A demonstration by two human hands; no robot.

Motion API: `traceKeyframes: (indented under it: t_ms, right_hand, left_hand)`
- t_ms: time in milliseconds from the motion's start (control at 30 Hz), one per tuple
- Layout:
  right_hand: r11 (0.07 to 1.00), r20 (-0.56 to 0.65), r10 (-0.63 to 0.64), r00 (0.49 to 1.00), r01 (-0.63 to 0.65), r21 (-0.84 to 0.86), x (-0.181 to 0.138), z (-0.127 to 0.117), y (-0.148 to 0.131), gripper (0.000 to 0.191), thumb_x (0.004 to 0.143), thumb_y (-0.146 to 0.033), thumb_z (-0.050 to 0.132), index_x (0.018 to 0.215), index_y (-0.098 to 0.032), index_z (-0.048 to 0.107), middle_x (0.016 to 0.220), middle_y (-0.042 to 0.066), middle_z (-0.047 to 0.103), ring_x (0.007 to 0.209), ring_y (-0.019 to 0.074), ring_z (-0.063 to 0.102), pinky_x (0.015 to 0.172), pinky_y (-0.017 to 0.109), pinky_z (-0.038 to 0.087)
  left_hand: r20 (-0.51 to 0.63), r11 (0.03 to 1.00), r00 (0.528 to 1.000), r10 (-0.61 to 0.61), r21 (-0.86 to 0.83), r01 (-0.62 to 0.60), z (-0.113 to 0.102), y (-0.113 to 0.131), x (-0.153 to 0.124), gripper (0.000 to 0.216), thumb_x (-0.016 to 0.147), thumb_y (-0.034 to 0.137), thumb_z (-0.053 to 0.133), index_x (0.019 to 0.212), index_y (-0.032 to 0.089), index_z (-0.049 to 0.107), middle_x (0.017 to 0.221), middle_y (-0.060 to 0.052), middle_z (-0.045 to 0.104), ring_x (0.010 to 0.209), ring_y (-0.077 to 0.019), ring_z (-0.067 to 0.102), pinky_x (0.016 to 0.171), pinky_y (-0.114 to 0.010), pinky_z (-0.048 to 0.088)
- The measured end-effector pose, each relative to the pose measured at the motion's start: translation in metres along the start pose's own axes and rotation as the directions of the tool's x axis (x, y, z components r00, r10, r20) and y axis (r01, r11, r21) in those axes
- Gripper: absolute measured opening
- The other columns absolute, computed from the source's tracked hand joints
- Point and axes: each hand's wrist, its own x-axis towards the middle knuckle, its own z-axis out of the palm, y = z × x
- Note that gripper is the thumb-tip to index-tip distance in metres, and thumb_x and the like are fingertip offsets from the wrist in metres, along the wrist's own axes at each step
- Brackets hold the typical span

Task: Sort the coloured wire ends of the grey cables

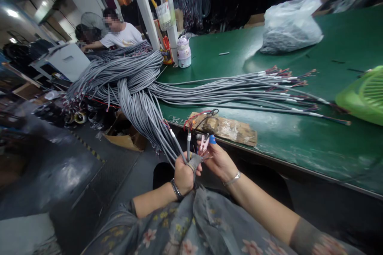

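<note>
My left hand (pixel 184 173) is closed round the end of a grey cable (pixel 188 143), whose stripped coloured wires stick up above the fist. My right hand (pixel 218 158) is closed on a small pink clip tool (pixel 204 142) held against those wire ends; a blue cap covers one fingertip. Both hands hover just in front of the green table's edge (pixel 269 153). A large bundle of grey cables (pixel 140 87) drapes from the table down towards my left hand.
More grey cables with stripped ends (pixel 278 83) lie across the green table. A worn cardboard pad (pixel 227 127) sits at the table edge. A clear plastic bag (pixel 290 26), a green fan (pixel 363 93) and a jar (pixel 184 51) stand farther off. Another person (pixel 119 32) works at the back left.
</note>
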Motion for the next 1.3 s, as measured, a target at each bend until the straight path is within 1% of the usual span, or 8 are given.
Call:
traceKeyframes:
  t_ms: [400, 533, 667, 767, 867, 1033, 1200, 1300]
  right_hand:
    - [1.000, 0.018, -0.010, 1.000, 0.009, 0.016, -0.001, -0.002, 0.000, 0.027, 0.070, -0.045, 0.078, 0.072, -0.018, 0.071, 0.067, 0.001, 0.070, 0.051, 0.0122, 0.056, 0.056, 0.027, 0.050]
    - [0.999, 0.032, 0.011, 0.999, -0.012, 0.037, -0.001, -0.003, 0.003, 0.030, 0.072, -0.047, 0.075, 0.073, -0.018, 0.071, 0.063, 0.001, 0.067, 0.052, 0.0131, 0.056, 0.051, 0.025, 0.047]
    - [0.998, 0.107, 0.044, 0.993, -0.048, 0.034, -0.006, -0.006, -0.002, 0.040, 0.070, -0.057, 0.072, 0.077, -0.018, 0.070, 0.075, 0.003, 0.070, 0.055, 0.0119, 0.057, 0.054, 0.024, 0.048]
    - [0.985, 0.202, 0.155, 0.967, -0.135, -0.111, -0.015, -0.010, -0.011, 0.054, 0.063, -0.068, 0.070, 0.080, -0.017, 0.071, 0.076, 0.005, 0.070, 0.060, 0.0132, 0.059, 0.056, 0.025, 0.049]
    - [0.942, 0.206, 0.220, 0.954, -0.153, -0.298, -0.024, -0.013, -0.019, 0.051, 0.061, -0.064, 0.075, 0.079, -0.017, 0.072, 0.072, 0.005, 0.068, 0.063, 0.0140, 0.059, 0.055, 0.024, 0.049]
    - [0.850, 0.216, 0.147, 0.965, -0.012, -0.526, -0.029, -0.008, -0.024, 0.034, 0.059, -0.042, 0.085, 0.070, -0.014, 0.070, 0.064, 0.001, 0.065, 0.057, 0.0102, 0.053, 0.055, 0.023, 0.043]
    - [0.771, 0.341, 0.156, 0.927, 0.102, -0.629, -0.033, -0.002, -0.025, 0.028, 0.068, -0.043, 0.078, 0.070, -0.015, 0.071, 0.064, 0.002, 0.069, 0.058, 0.0140, 0.058, 0.060, 0.027, 0.045]
    - [0.743, 0.370, 0.162, 0.915, 0.134, -0.656, -0.036, -0.006, -0.028, 0.028, 0.069, -0.043, 0.077, 0.071, -0.015, 0.073, 0.065, 0.002, 0.069, 0.059, 0.0134, 0.058, 0.060, 0.026, 0.045]
  left_hand:
    - [0.021, 0.999, 1.000, 0.000, 0.048, -0.001, -0.002, -0.004, -0.001, 0.038, 0.058, 0.048, 0.074, 0.055, 0.017, 0.052, 0.042, 0.003, 0.051, 0.033, -0.0058, 0.041, 0.035, -0.018, 0.029]
    - [0.024, 0.999, 1.000, 0.016, 0.039, -0.017, -0.003, -0.003, -0.002, 0.040, 0.059, 0.049, 0.074, 0.054, 0.017, 0.052, 0.043, 0.002, 0.053, 0.034, -0.0057, 0.041, 0.035, -0.018, 0.029]
    - [0.032, 0.999, 0.999, 0.016, 0.035, -0.017, -0.004, -0.003, -0.002, 0.041, 0.057, 0.051, 0.075, 0.056, 0.017, 0.053, 0.043, 0.003, 0.051, 0.034, -0.0058, 0.041, 0.035, -0.018, 0.029]
    - [0.038, 0.998, 0.999, 0.022, 0.055, -0.024, -0.009, -0.005, -0.003, 0.041, 0.058, 0.052, 0.075, 0.057, 0.017, 0.054, 0.043, 0.003, 0.053, 0.034, -0.0059, 0.041, 0.036, -0.018, 0.030]
    - [0.080, 0.993, 0.996, 0.026, 0.112, -0.035, -0.017, -0.008, -0.006, 0.039, 0.061, 0.051, 0.074, 0.060, 0.017, 0.056, 0.045, 0.002, 0.056, 0.035, -0.0066, 0.044, 0.037, -0.018, 0.032]
    - [0.125, 0.980, 0.992, 0.008, 0.196, -0.033, -0.022, -0.005, -0.008, 0.039, 0.059, 0.051, 0.076, 0.057, 0.017, 0.055, 0.044, 0.002, 0.055, 0.037, -0.0077, 0.046, 0.039, -0.019, 0.035]
    - [0.284, 0.948, 0.951, -0.121, 0.318, 0.025, -0.021, 0.003, -0.008, 0.036, 0.056, 0.044, 0.080, 0.057, 0.017, 0.056, 0.044, 0.001, 0.056, 0.039, -0.0096, 0.048, 0.041, -0.021, 0.038]
    - [0.329, 0.932, 0.928, -0.174, 0.359, 0.048, -0.022, 0.004, -0.007, 0.035, 0.056, 0.043, 0.080, 0.058, 0.016, 0.058, 0.044, 0.000, 0.057, 0.039, -0.0099, 0.049, 0.041, -0.021, 0.039]
